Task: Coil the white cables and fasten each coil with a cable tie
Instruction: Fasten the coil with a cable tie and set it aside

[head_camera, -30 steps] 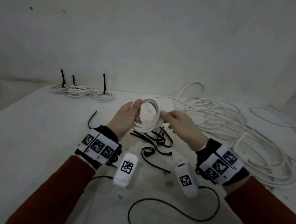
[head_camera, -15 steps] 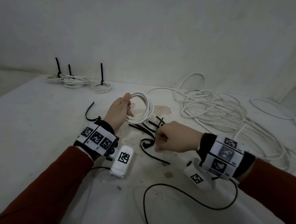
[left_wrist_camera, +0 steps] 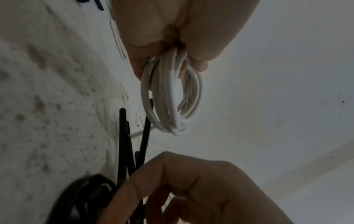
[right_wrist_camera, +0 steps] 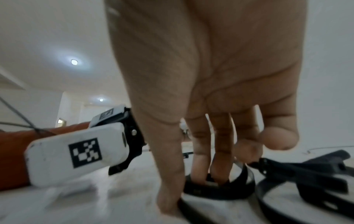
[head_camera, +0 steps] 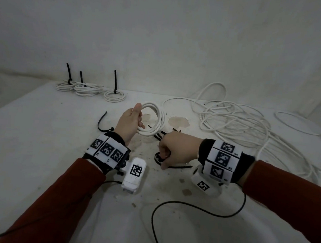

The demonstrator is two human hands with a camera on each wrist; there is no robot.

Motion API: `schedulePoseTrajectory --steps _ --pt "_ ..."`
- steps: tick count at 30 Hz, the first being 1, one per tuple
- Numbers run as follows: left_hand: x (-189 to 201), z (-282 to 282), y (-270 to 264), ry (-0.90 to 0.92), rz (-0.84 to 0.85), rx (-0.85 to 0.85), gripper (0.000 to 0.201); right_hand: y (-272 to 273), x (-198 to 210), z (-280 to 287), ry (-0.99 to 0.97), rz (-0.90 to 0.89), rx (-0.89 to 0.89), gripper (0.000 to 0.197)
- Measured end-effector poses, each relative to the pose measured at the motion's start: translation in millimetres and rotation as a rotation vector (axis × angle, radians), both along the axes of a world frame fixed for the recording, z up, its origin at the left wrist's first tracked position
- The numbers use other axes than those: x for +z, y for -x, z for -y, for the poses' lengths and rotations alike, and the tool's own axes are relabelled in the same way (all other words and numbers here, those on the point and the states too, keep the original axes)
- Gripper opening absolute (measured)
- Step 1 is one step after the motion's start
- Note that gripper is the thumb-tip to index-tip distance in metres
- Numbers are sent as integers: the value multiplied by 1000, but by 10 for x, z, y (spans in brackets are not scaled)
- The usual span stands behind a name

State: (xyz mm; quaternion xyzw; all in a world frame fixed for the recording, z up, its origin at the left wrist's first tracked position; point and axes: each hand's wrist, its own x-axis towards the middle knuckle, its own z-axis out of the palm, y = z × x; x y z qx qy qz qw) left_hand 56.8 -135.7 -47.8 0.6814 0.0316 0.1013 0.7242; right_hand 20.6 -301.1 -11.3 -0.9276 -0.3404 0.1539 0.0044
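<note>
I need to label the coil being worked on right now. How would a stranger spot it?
Start at the white table and find the person's left hand near its middle. It grips a small white coil upright, off the surface. Unlike the three coils behind, it has no black tie.

Dim, flat indoor light with soft shadows; two ceiling lamps (right_wrist_camera: 73, 61) glare in the right wrist view, close-ups blurred, edges bowed.

Bare white-walled room, stained table (head_camera: 39, 151)
</note>
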Motion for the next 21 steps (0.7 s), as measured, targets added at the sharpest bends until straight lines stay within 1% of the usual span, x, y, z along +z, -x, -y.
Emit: schedulePoseTrajectory --steps 2,4,6,9,13,15,18,21 --pt "0 8 5 -10 -4 0 38 15 -34 -6 1 30 12 23" --pt "-4 13 5 -25 -8 3 38 15 -27 6 -20 38 27 19" --pt "-9 3 1 -32 -8 8 38 15 6 30 -44 2 24 16" --pt "-12 -3 -9 -15 -2 9 38 16 88 94 -73 -43 2 17" --pt "-16 -2 -13 -10 -6 15 38 -4 184 184 -165 -4 -16 13" --pt "-17 1 -5 -19 -5 6 38 -8 227 239 -218 -20 -40 14" --pt "-3 -1 10 -31 -1 5 38 -34 329 338 -325 -87 -97 18" --pt "15 -6 22 -39 4 4 38 -53 438 458 -558 -274 -188 12"
